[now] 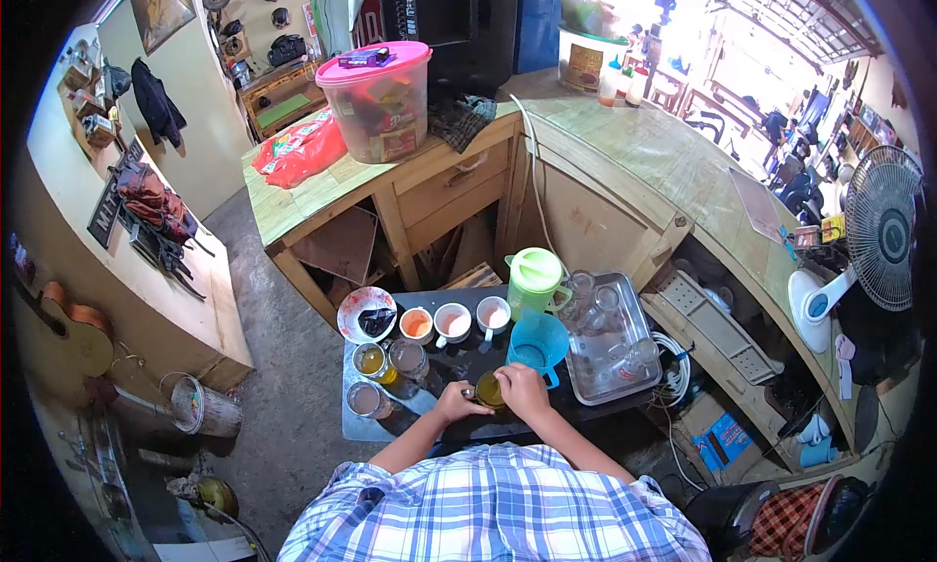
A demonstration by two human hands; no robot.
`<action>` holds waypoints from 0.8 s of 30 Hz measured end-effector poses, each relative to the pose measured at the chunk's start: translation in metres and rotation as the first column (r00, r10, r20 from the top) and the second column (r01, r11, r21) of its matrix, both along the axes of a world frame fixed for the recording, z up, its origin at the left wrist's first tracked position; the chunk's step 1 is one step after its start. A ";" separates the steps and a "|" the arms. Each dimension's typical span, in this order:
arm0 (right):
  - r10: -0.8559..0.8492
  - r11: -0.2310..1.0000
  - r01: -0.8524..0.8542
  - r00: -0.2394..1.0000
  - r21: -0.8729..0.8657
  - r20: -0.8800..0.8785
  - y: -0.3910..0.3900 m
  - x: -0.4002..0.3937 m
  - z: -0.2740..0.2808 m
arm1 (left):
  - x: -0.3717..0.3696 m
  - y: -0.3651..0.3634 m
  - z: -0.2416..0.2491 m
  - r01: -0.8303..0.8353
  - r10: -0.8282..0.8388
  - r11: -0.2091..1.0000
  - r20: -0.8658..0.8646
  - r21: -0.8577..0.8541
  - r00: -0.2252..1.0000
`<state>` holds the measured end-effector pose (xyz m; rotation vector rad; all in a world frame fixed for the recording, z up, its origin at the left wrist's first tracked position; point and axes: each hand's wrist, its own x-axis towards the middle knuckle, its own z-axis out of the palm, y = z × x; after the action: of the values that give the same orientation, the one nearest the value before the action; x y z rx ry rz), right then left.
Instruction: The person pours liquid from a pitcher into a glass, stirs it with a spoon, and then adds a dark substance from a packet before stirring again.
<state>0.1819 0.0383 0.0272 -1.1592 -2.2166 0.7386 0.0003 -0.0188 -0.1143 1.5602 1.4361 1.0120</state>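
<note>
My left hand [461, 402] is closed against the near left side of a glass of yellow-green drink [491, 390] on the low dark table. Over the right side of that glass my right hand [525, 388] has its fingers pressed together; whatever they pinch is too small to make out. Just beyond the right hand stands a blue plastic pitcher [537, 341]. Left of my hands are a glass of yellow drink [371, 360], a clear glass [408, 359] and a glass of pale drink [367, 400]. Three white cups line up behind, including an orange-tinted cup [416, 325].
A green lidded pitcher [535, 279] stands behind the blue one. To the right, a metal tray [597, 394] holds several glasses. A patterned bowl [353, 302] with a black packet sits at the table's far left. Wooden counters [625, 152] wrap around; a fan [883, 230] is at right.
</note>
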 end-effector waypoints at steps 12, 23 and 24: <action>0.024 1.000 -0.026 0.992 0.013 0.128 -0.002 0.000 -0.001 | 0.003 -0.004 0.025 -0.025 0.025 0.998 0.000 -0.061 1.000; 0.077 0.997 -0.081 0.975 0.008 0.209 -0.005 0.001 0.002 | 0.002 -0.001 0.014 0.014 -0.014 1.000 -0.046 0.006 0.999; 0.076 0.997 -0.079 0.975 0.007 0.209 -0.005 0.001 0.001 | 0.002 -0.002 0.018 0.016 -0.016 1.000 -0.046 0.006 0.999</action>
<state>0.1828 0.0331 0.0287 -1.1963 -2.4484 0.6549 0.0023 -0.0210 -0.0962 1.6065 1.4505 0.9780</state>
